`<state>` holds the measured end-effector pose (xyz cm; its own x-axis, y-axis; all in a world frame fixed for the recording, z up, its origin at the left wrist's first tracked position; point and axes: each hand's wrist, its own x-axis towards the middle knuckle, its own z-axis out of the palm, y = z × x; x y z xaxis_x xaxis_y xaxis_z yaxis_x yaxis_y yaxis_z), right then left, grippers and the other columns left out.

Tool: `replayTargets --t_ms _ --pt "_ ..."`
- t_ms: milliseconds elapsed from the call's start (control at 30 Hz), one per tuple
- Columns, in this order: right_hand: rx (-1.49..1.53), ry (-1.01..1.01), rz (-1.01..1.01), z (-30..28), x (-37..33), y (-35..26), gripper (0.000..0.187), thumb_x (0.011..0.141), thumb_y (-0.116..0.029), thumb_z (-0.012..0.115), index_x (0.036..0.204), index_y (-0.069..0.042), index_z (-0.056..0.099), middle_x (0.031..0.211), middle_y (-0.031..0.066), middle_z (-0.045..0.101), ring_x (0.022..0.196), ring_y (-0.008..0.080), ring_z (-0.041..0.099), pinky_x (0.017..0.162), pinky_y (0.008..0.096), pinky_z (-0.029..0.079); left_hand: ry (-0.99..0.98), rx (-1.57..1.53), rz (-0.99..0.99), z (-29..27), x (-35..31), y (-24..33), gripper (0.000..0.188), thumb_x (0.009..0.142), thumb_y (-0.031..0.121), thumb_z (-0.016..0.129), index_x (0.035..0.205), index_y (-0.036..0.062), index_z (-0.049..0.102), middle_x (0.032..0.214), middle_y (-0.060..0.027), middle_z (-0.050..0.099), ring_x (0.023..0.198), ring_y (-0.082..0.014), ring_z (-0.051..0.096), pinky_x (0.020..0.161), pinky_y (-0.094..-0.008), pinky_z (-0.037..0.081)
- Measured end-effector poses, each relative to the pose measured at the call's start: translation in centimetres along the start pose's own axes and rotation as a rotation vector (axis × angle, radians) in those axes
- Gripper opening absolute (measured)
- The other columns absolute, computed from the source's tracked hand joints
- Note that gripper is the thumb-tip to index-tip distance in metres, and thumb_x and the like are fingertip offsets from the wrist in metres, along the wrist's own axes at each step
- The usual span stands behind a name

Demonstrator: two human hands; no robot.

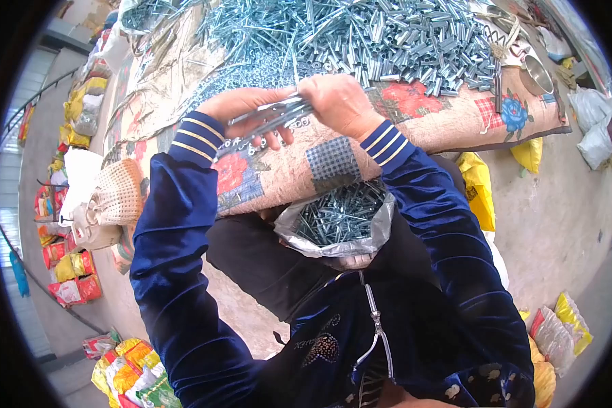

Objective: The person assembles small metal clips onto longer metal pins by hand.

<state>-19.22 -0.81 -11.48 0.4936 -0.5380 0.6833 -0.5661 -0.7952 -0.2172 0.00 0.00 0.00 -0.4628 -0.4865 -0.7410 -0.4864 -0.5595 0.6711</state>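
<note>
Over the near edge of the table, my left hand (241, 107) holds a loose bundle of long, thin metal bolts (273, 114), which lie across its fingers under the thumb. My right hand (341, 102) is closed close against the bundle's right end; its fingertips hide what they pinch. Behind both hands spreads a pile of long bolts (258, 30), with small nuts or washers (234, 76) in front of it. Short metal sleeves (415, 44) are heaped to the right. In my lap stands a whitish bag (381, 231) full of bolt-like metal pieces (338, 214).
A padded patchwork cloth (279, 173) covers the table. At its right end lies a round metal bowl (537, 75). A perforated beige basket (119, 190) is by the left edge. Colourful bags (75, 275) line the floor at the left, and more bags (557, 326) lie at the right.
</note>
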Motion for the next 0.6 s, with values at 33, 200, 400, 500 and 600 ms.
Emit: replayTargets --t_ms 33,200,400,500,600 --pt "-0.070 0.006 0.051 -0.3 0.2 0.4 0.021 0.072 -0.014 0.064 0.088 -0.011 0.051 0.073 0.0075 0.058 0.066 0.0279 0.061 0.056 0.0397 0.049 0.042 -0.050 -0.031 -0.2 -0.8 0.8 0.052 0.095 0.046 0.043 0.111 -0.0026 0.053 0.086 -0.0218 0.066 0.052 -0.0198 0.064 0.037 -0.0205 0.045" --pt "-0.120 0.035 0.096 -2.1 -0.3 1.3 0.015 0.075 -0.011 0.059 0.088 -0.010 0.051 0.072 0.0091 0.058 0.064 0.0303 0.061 0.055 0.0409 0.048 -0.069 -0.317 0.042 -1.4 -1.8 -0.3 0.052 0.099 0.038 0.039 0.118 -0.0093 0.049 0.055 0.0020 0.039 0.035 -0.0017 0.022 0.029 -0.0168 0.018" --pt "-0.155 -0.021 0.146 -2.7 -1.0 1.4 0.030 0.073 -0.011 0.064 0.100 -0.009 0.052 0.077 0.0111 0.059 0.068 0.0322 0.060 0.059 0.0406 0.048 0.096 -0.280 0.105 0.2 -2.2 0.1 0.044 0.097 0.031 0.045 0.117 -0.0084 0.050 0.058 0.0036 0.043 0.035 -0.0008 0.025 0.030 -0.0163 0.018" --pt "-0.157 -0.017 0.277 -3.1 -1.2 1.8 0.032 0.079 -0.016 0.060 0.108 -0.009 0.052 0.079 0.0130 0.062 0.069 0.0329 0.063 0.058 0.0418 0.049 0.095 -0.243 0.166 -0.4 -3.0 -0.4 0.038 0.096 0.025 0.049 0.116 -0.0068 0.052 0.060 0.0045 0.045 0.036 0.0002 0.027 0.032 -0.0158 0.019" --pt "0.012 -0.009 0.484 -3.6 -1.4 2.4 0.031 0.083 -0.024 0.062 0.107 -0.005 0.057 0.079 0.0169 0.064 0.073 0.0357 0.063 0.061 0.0435 0.050 0.192 -0.241 0.374 -1.1 -3.6 -0.9 0.029 0.096 0.024 0.050 0.108 -0.0010 0.057 0.065 0.0037 0.051 0.040 -0.0007 0.033 0.035 -0.0152 0.022"
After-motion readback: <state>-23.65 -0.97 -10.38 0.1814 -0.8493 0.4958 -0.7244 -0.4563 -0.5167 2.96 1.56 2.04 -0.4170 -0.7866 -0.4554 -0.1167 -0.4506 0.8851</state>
